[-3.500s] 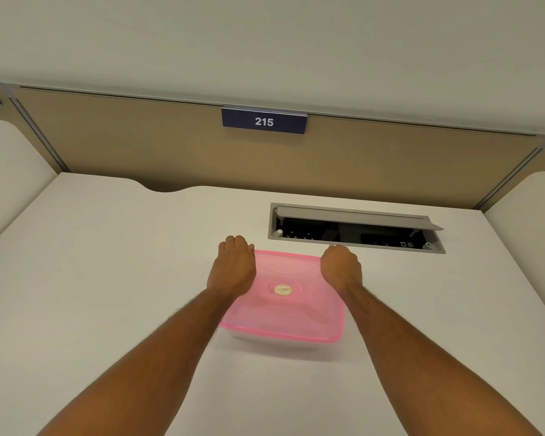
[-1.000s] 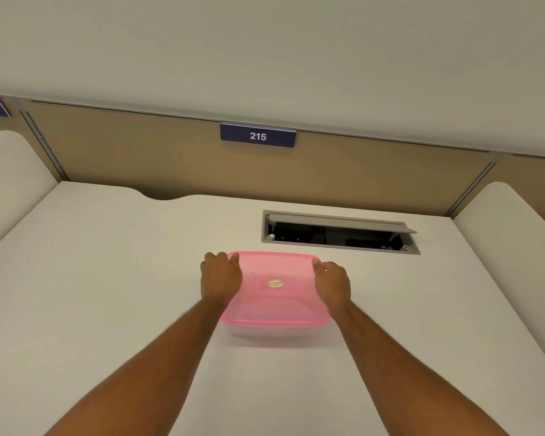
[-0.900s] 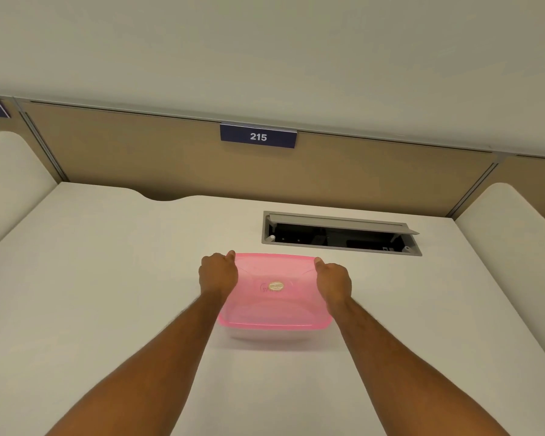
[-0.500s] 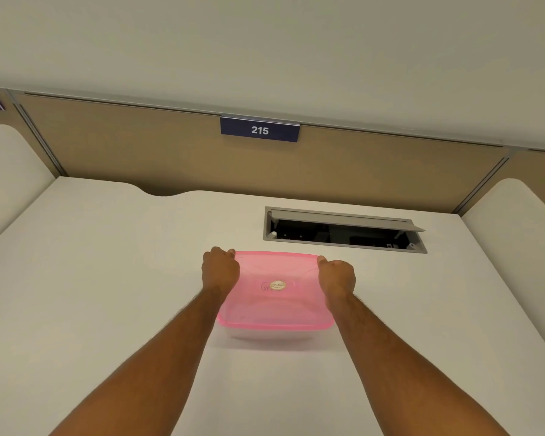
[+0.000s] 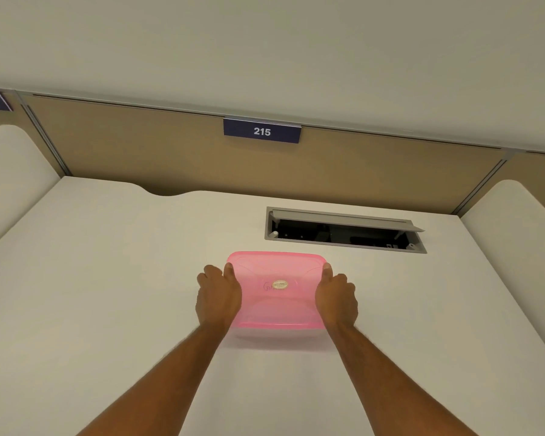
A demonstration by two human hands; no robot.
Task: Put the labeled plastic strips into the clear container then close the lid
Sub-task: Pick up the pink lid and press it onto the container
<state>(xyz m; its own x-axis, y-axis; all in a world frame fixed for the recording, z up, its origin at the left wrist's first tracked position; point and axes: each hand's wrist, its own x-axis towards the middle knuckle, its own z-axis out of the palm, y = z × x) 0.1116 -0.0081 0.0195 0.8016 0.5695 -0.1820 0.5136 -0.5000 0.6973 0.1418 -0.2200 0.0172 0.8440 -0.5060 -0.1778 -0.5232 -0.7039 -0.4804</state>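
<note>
Both hands gripped the container's pink lid [image 5: 277, 287], left hand [image 5: 218, 297] and right hand [image 5: 337, 298] clasping opposite edges, thumbs on top.

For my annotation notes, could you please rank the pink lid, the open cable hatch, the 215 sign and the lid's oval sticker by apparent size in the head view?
1. Cable hatch, about level with
2. Pink lid; too close to separate
3. 215 sign
4. Oval sticker

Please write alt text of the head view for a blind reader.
Two hands, left and right, grip the sides of a pink lid on a container on a white desk. Behind it, a cable hatch is open.
</note>
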